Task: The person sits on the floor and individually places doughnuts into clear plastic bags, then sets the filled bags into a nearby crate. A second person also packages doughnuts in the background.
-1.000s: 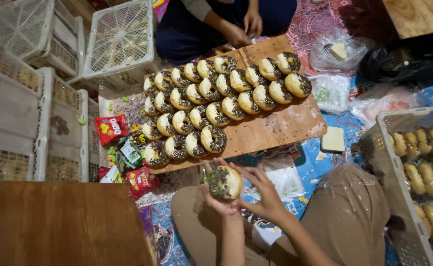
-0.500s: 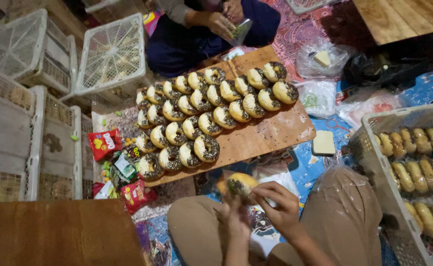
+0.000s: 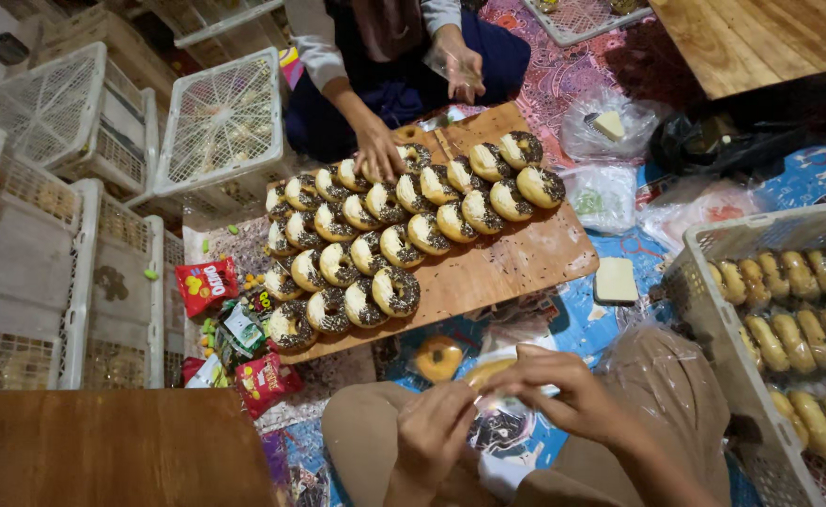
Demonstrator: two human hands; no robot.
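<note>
Over my lap, my left hand and my right hand both pinch a clear plastic bag with a doughnut inside it. Another bagged doughnut lies on the floor just ahead of my hands. Beyond it a wooden board carries several rows of chocolate-topped doughnuts. A person sits across the board. One of their hands rests on a doughnut at the far edge, the other holds a clear bag.
A white crate of plain doughnuts stands at my right. Empty white crates are stacked at the left, with snack packets beside them. A pale block and plastic bags lie right of the board. Wooden tabletops sit at bottom left and top right.
I drew the doughnut from near the board back over my lap, and it now sits in a clear bag. The other person's hand reached onto the board.
</note>
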